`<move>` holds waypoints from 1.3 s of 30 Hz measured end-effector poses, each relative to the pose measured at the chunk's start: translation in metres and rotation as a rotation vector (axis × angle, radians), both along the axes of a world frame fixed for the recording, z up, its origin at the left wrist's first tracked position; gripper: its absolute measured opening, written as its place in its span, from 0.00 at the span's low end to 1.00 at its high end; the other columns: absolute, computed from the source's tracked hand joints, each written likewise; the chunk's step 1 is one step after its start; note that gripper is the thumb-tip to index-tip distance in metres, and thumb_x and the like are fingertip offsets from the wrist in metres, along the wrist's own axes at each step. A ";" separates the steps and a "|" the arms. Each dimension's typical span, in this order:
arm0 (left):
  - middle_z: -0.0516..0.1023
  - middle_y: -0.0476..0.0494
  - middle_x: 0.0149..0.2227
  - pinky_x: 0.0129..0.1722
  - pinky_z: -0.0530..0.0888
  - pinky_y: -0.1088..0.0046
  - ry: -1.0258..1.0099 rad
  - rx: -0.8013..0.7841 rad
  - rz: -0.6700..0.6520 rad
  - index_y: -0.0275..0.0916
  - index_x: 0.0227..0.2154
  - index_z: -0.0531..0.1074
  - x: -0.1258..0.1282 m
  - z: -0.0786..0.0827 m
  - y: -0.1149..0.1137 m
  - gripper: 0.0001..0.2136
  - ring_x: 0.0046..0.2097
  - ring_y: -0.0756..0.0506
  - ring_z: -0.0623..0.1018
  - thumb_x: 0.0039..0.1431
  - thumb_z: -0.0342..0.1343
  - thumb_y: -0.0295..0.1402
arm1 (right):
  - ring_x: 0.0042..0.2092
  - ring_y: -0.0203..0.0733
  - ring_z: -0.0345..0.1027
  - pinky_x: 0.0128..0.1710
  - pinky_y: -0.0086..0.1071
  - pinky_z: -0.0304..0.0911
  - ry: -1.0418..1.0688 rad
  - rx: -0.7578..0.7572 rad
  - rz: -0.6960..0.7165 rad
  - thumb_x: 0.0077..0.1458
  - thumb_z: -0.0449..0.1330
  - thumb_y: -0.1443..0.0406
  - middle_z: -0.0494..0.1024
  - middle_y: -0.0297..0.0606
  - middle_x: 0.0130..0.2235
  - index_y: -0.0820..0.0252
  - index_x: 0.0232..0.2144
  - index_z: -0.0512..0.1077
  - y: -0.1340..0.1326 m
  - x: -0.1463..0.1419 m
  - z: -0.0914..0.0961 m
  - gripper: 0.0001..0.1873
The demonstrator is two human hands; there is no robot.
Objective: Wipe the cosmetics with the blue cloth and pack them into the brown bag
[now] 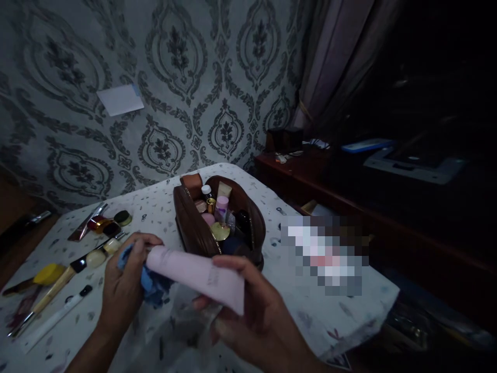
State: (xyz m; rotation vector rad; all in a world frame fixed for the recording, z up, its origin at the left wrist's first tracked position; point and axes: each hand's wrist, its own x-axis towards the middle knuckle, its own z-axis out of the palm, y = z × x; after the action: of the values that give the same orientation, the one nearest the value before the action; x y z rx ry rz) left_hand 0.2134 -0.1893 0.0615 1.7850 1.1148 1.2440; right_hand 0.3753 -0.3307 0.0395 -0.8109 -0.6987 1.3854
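Note:
A pale pink squeeze tube [190, 272] with faint lettering lies across the space between my hands. My right hand [256, 316] grips its flat, wide end between fingers and thumb. Bunched in my left hand [126, 280] is a blue cloth [153, 282], pressed against the tube's narrow end. Just beyond the tube stands an unzipped brown cosmetic bag [258, 233]. Inside it are a white-capped bottle [206, 190], a pink-capped tube [222, 204], a gold-coloured round item [220, 231] and several other cosmetics.
On the patterned tablecloth [155, 212] at left lie a makeup brush [58, 290], a white pen-like stick [58, 321], a yellow item [49, 273] and small jars. A blurred-out item [326, 254] lies at right. Beyond stands a dark red desk [287, 173].

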 end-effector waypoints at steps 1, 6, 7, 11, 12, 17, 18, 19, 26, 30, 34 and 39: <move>0.76 0.47 0.31 0.27 0.69 0.76 0.013 0.035 -0.031 0.39 0.31 0.73 0.008 0.003 -0.001 0.19 0.31 0.47 0.74 0.61 0.52 0.51 | 0.40 0.41 0.78 0.39 0.34 0.73 -0.032 0.010 -0.076 0.52 0.70 0.61 0.82 0.39 0.40 0.53 0.54 0.65 -0.001 0.007 0.002 0.29; 0.79 0.45 0.35 0.33 0.73 0.76 0.157 0.176 -0.237 0.39 0.37 0.75 0.041 0.019 0.001 0.18 0.35 0.46 0.77 0.64 0.50 0.49 | 0.33 0.40 0.79 0.38 0.36 0.76 -0.217 0.094 -0.399 0.60 0.62 0.55 0.83 0.39 0.34 0.56 0.56 0.68 0.003 0.046 0.010 0.24; 0.80 0.45 0.37 0.34 0.74 0.76 0.190 0.189 -0.274 0.40 0.40 0.75 0.045 0.022 0.003 0.18 0.37 0.46 0.78 0.65 0.49 0.49 | 0.32 0.40 0.79 0.38 0.36 0.76 -0.254 0.115 -0.436 0.61 0.62 0.55 0.83 0.39 0.34 0.56 0.56 0.68 0.005 0.053 0.011 0.24; 0.81 0.44 0.48 0.42 0.76 0.75 0.413 0.292 -0.378 0.43 0.54 0.71 0.050 0.027 0.014 0.20 0.47 0.44 0.80 0.68 0.47 0.47 | 0.32 0.40 0.79 0.38 0.35 0.77 -0.398 0.164 -0.539 0.61 0.62 0.57 0.83 0.38 0.33 0.56 0.57 0.70 0.006 0.075 0.011 0.24; 0.81 0.44 0.49 0.43 0.76 0.75 0.478 0.325 -0.397 0.43 0.55 0.71 0.049 0.027 0.016 0.19 0.47 0.44 0.81 0.68 0.47 0.46 | 0.33 0.40 0.79 0.38 0.35 0.77 -0.430 0.168 -0.551 0.61 0.62 0.57 0.83 0.38 0.33 0.56 0.57 0.70 0.005 0.079 0.010 0.24; 0.82 0.43 0.49 0.46 0.76 0.75 0.529 0.522 -0.440 0.41 0.47 0.76 0.036 0.012 0.017 0.12 0.47 0.45 0.82 0.68 0.49 0.36 | 0.30 0.42 0.78 0.36 0.39 0.77 -0.522 0.150 -0.548 0.61 0.62 0.57 0.83 0.39 0.32 0.58 0.58 0.71 0.001 0.089 0.004 0.24; 0.82 0.42 0.49 0.48 0.76 0.75 0.501 0.548 -0.434 0.41 0.46 0.75 0.033 0.008 0.016 0.11 0.48 0.45 0.81 0.68 0.50 0.34 | 0.30 0.42 0.78 0.36 0.40 0.78 -0.536 0.144 -0.550 0.61 0.62 0.57 0.82 0.39 0.32 0.57 0.57 0.71 -0.001 0.090 0.003 0.24; 0.82 0.42 0.49 0.49 0.76 0.75 0.471 0.566 -0.424 0.41 0.46 0.75 0.031 0.005 0.015 0.10 0.49 0.45 0.81 0.68 0.50 0.33 | 0.30 0.41 0.78 0.36 0.40 0.77 -0.551 0.137 -0.554 0.61 0.62 0.57 0.82 0.39 0.32 0.57 0.57 0.71 -0.002 0.091 0.003 0.24; 0.81 0.42 0.50 0.51 0.75 0.72 0.352 0.563 -0.323 0.42 0.43 0.74 0.026 -0.017 0.012 0.09 0.52 0.45 0.79 0.67 0.50 0.28 | 0.29 0.40 0.76 0.34 0.37 0.76 -0.701 0.160 -0.571 0.62 0.60 0.58 0.82 0.40 0.36 0.52 0.55 0.73 -0.009 0.098 0.004 0.19; 0.80 0.43 0.51 0.53 0.74 0.71 0.292 0.556 -0.315 0.42 0.43 0.74 0.028 -0.024 0.012 0.09 0.53 0.46 0.79 0.67 0.50 0.27 | 0.35 0.41 0.77 0.37 0.35 0.74 -0.963 0.265 -0.563 0.63 0.57 0.61 0.81 0.42 0.44 0.52 0.56 0.72 0.004 0.102 0.022 0.19; 0.79 0.42 0.51 0.54 0.74 0.70 0.268 0.547 -0.303 0.41 0.44 0.74 0.028 -0.026 0.011 0.09 0.53 0.45 0.78 0.67 0.50 0.28 | 0.47 0.44 0.75 0.49 0.38 0.68 -1.291 0.457 -0.445 0.64 0.52 0.66 0.79 0.42 0.49 0.56 0.57 0.70 0.049 0.097 0.050 0.20; 0.80 0.42 0.50 0.53 0.75 0.69 0.270 0.532 -0.299 0.41 0.43 0.75 0.027 -0.023 0.010 0.09 0.53 0.44 0.79 0.67 0.51 0.30 | 0.40 0.44 0.74 0.43 0.36 0.66 -1.623 0.412 -0.156 0.61 0.51 0.71 0.80 0.45 0.39 0.64 0.46 0.73 0.118 0.080 0.069 0.14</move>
State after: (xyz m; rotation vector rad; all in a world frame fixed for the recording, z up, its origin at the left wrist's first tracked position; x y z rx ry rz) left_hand 0.2402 -0.1797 0.0380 2.4720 0.6430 1.2100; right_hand 0.4555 -0.2124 0.1089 -1.5242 -1.9814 0.1291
